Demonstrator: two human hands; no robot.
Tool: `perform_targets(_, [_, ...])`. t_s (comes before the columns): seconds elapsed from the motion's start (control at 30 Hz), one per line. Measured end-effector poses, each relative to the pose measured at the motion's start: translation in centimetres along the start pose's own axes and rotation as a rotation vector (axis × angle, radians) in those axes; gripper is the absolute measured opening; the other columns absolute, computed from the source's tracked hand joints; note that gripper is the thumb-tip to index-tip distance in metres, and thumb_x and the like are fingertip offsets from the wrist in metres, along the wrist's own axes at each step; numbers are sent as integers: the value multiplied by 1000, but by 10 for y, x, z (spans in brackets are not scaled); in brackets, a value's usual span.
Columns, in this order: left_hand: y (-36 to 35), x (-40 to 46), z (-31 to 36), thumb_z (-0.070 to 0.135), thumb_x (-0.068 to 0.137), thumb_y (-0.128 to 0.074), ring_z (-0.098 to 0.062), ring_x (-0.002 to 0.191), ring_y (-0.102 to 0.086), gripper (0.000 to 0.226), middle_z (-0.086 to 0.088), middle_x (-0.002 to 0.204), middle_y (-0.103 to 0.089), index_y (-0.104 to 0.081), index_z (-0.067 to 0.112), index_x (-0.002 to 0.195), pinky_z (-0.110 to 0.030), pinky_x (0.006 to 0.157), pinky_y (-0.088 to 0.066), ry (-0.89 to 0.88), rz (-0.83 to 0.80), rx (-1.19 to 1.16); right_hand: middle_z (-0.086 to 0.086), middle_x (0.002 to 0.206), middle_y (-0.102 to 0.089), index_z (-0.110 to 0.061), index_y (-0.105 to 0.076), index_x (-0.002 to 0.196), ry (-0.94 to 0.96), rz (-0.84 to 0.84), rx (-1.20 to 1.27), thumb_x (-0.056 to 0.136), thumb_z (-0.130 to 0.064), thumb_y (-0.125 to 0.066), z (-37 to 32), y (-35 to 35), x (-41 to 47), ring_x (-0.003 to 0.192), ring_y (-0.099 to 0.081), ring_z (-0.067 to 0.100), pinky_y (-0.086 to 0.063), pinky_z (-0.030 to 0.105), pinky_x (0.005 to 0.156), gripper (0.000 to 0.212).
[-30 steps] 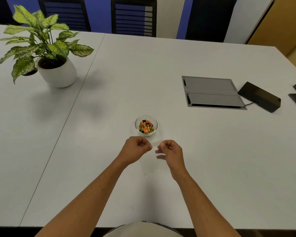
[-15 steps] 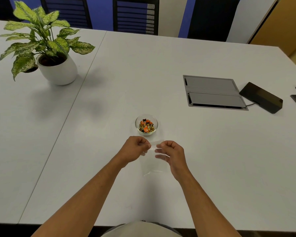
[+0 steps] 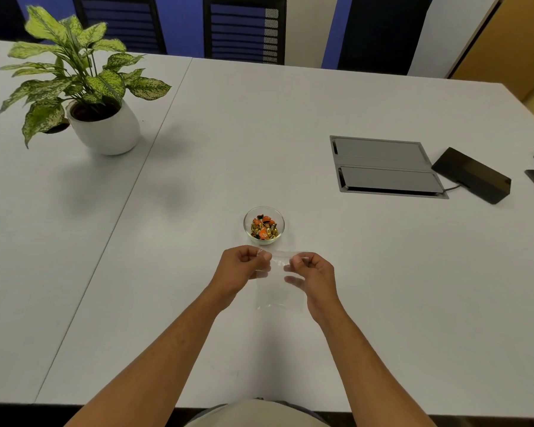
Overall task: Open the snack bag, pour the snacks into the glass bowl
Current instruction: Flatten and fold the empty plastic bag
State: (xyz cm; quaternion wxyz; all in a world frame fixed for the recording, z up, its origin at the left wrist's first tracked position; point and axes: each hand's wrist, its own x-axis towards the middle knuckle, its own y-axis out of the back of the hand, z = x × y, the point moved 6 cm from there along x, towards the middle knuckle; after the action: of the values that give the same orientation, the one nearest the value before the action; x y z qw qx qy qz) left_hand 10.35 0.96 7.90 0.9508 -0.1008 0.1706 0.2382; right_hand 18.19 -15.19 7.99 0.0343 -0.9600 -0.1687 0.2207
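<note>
A small glass bowl (image 3: pixel 246 224) stands on the white table, filled with orange, gold and black wrapped snacks (image 3: pixel 263 228). Just in front of it I hold a clear, empty-looking plastic snack bag (image 3: pixel 275 288) by its top strip. My left hand (image 3: pixel 241 269) pinches the strip's left end and my right hand (image 3: pixel 313 274) pinches the right end. The bag hangs flat between the hands, its lower edge close to the table.
A potted plant (image 3: pixel 104 127) in a white pot stands at the far left. A grey cable hatch (image 3: pixel 383 166) is set into the table at the right, with a black box (image 3: pixel 472 175) beside it. Chairs (image 3: pixel 244 29) line the far edge.
Both hands keep their hold on the bag's top strip. They have drawn slightly apart, so more of the strip shows between them. The bowl has not moved.
</note>
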Motion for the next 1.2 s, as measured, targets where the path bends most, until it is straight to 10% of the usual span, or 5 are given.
perform_targets(1.2, [8,-6,-3,21,90,-69,-17,67,-73,14,-4,70,-76,-75,11,83,-23,62,-59,-60,173,-32,16,94,-69,2,-67,105,-33,-60,143,94,-9,-63,13,-7,2,84,-74,28,-62,38,69,16])
